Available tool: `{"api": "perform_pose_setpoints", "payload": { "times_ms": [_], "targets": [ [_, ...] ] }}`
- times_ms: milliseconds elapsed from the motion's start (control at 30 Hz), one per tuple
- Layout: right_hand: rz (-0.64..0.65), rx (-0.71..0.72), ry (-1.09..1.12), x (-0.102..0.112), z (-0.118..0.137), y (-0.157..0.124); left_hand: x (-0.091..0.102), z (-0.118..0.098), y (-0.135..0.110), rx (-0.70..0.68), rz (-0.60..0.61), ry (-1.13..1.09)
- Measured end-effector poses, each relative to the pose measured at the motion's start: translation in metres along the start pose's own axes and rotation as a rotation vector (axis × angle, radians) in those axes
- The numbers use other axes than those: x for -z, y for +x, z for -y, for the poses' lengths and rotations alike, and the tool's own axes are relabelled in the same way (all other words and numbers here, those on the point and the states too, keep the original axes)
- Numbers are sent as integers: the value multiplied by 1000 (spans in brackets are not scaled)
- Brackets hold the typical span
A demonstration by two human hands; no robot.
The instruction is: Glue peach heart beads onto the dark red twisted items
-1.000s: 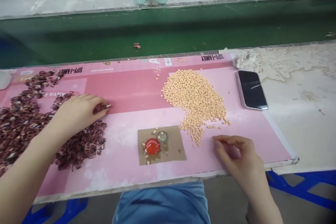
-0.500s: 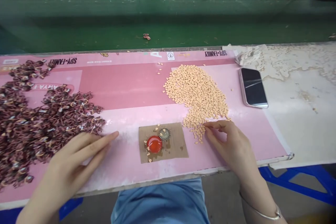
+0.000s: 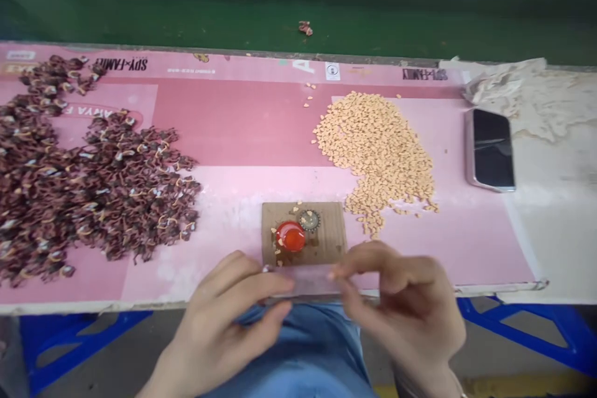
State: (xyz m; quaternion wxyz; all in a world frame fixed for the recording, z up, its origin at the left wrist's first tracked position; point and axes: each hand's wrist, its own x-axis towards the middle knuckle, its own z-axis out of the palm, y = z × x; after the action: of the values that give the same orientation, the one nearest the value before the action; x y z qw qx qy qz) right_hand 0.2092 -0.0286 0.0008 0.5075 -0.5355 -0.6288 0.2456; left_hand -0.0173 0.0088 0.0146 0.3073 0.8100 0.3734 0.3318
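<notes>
My left hand (image 3: 233, 317) and my right hand (image 3: 401, 311) meet at the front edge of the pink mat (image 3: 233, 130), just below a brown cardboard square (image 3: 333, 236). Both are blurred, with fingertips pinched toward each other; whatever they hold is too small to make out. On the cardboard sit a red round cap (image 3: 290, 236) and a small toothed metal disc (image 3: 309, 219). A wide pile of dark maroon pieces (image 3: 93, 186) lies to the left. A heap of small tan pieces (image 3: 377, 149) lies at the right, beyond my right hand.
A phone (image 3: 489, 149) lies face up right of the mat, with a crumpled wrapper (image 3: 504, 81) behind it. A green belt (image 3: 186, 6) runs along the back, one stray dark piece (image 3: 305, 28) on it. Blue frame bars (image 3: 536, 329) show under the table.
My left hand left the maroon pile and my right hand left the tan heap; both drew back to the front edge and came together. The view tilted down.
</notes>
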Motion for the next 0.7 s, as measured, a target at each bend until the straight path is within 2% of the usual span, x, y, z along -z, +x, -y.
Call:
{"api": "perform_pose_setpoints", "payload": {
  "times_ms": [100, 233, 467, 633, 700],
  "targets": [
    [87, 47, 140, -23, 21, 1, -16, -5, 1, 3, -77, -52],
    [101, 43, 106, -31, 22, -1, -21, -2, -5, -22, -140, 19],
    [66, -53, 141, -32, 18, -4, -17, 0, -7, -33, -72, 84],
    [-80, -101, 99, -28, -2, -1, -8, 7, -14, 89, -7, 101],
    [-101, -115, 54, -29, -10, -2, -2, 12, -21, 94, 2, 82]
  ]
}}
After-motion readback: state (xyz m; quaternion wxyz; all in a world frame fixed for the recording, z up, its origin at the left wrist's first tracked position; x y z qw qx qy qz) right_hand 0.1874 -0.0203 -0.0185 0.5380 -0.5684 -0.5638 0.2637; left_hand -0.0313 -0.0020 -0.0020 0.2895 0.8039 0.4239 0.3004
